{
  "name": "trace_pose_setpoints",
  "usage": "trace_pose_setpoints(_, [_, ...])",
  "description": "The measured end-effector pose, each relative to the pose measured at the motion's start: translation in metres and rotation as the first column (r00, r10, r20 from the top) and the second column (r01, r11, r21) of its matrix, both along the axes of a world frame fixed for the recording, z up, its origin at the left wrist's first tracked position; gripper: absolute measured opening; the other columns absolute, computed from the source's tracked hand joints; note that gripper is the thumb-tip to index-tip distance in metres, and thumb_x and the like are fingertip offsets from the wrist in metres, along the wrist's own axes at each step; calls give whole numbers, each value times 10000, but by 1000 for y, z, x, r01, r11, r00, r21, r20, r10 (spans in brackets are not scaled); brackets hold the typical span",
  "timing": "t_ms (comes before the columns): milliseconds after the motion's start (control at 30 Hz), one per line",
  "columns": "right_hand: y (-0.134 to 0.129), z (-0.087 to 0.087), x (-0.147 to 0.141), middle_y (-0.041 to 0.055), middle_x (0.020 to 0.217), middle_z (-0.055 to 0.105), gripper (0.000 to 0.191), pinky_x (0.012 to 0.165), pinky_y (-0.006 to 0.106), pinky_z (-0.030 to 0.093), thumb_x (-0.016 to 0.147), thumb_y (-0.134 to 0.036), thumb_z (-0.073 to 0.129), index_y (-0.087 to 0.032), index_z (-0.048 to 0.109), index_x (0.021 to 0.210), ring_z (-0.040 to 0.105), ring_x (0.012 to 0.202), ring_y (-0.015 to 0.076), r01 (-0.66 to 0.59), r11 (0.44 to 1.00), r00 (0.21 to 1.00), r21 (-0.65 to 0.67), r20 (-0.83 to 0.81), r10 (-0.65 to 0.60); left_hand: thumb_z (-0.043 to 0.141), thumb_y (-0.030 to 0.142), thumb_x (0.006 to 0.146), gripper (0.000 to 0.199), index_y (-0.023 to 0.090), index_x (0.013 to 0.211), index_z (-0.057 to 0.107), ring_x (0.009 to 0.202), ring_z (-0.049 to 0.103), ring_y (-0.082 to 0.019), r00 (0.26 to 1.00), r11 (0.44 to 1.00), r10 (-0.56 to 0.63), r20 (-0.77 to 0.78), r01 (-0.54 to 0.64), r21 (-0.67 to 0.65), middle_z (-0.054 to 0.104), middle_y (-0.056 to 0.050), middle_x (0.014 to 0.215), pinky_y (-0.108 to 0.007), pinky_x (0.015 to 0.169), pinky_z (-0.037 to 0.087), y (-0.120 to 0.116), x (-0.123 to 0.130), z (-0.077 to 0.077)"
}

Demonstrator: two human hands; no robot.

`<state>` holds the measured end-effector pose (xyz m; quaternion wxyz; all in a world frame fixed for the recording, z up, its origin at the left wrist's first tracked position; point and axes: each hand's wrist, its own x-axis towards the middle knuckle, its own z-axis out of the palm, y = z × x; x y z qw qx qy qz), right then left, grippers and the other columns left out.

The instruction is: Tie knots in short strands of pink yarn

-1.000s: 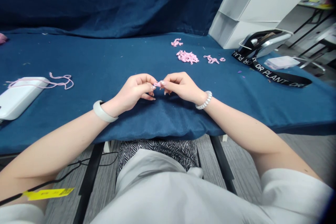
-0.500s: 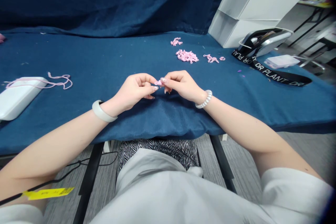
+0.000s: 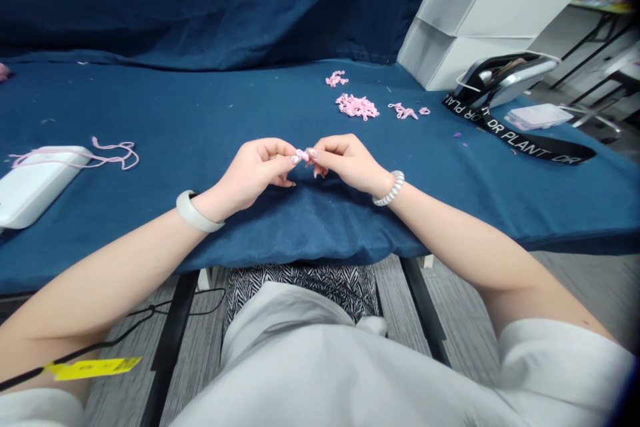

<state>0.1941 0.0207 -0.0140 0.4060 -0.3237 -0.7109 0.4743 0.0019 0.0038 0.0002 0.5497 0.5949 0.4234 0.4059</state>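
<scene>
Thumb raised since the earlier frame, the left hand (image 3: 253, 173) pinched a small pink piece (image 3: 303, 155) jointly with the right hand (image 3: 350, 163), above the blue cloth (image 3: 310, 227), where a slackened pinch might have let something so tiny slip.

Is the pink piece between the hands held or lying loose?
Held: the left hand and right hand pinch the pink piece from either side.

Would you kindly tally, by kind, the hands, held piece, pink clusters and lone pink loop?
Hands: 2 (left hand, right hand)
Held piece: 1
Pink clusters: 3 (rear cluster, largest cluster, right cluster)
Lone pink loop: 1
Total: 7
</scene>
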Motion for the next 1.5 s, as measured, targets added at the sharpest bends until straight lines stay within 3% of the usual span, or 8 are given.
trace_pose_setpoints(600, [1, -1, 0, 17, 584, 587, 482, 537, 207, 403, 809, -581, 628, -114, 603, 691, 519, 538, 78, -1, 1000, 1000, 1, 2, 1, 711, 254, 654, 167, 133, 698, 604, 512, 502, -61, 998, 998, 55, 21, -55, 2, 534, 23, 578, -242, 598, 568, 0, 0, 1])
trace_pose_setpoints(767, [-1, 0, -3, 20, 634, 597, 525, 555, 208, 424, 800, -631, 602, -109, 614, 741, 513, 556, 74, -32, 999, 999, -4, 26, 32, 729, 317, 690, 227, 116, 734, 631, 582, 561, -74, 998, 999, 30, -47, -28, 42, 613, -11, 678, -212, 595, 551, -1, 2, -2])
trace_pose_setpoints(933, [-5, 2, -8, 12, 615, 596, 457, 548, 198, 412, 785, -555, 666, -110, 598, 704, 513, 560, 71, -63, 998, 993, -4, 101, 63, 729, 331, 696, 240, 112, 732, 638, 604, 592, -84, 993, 998, 7, -119, 2, 70, 625, -17, 682, -182, 575, 525, -2, 3, -2])
trace_pose_setpoints(1267, [-2, 1, -6, -2, 573, 574, 398, 544, 191, 399, 818, -470, 662, -106, 590, 675, 503, 535, 60, -65, 998, 994, 16, 83, 64, 725, 317, 686, 229, 111, 719, 631, 599, 592, -87, 993, 996, 34, -112, -25, 81, 619, -16, 667, -195, 591, 530, -2, 3, -1])
trace_pose_setpoints(1500, [-2, 1, -5, 7, 592, 591, 454, 542, 191, 416, 811, -552, 637, -111, 611, 703, 513, 537, 62, -64, 998, 996, -24, 60, 66, 719, 309, 684, 218, 120, 708, 612, 576, 571, -74, 997, 997, 56, -60, -53, 52, 608, -7, 669, -197, 587, 537, 0, 3, -2])
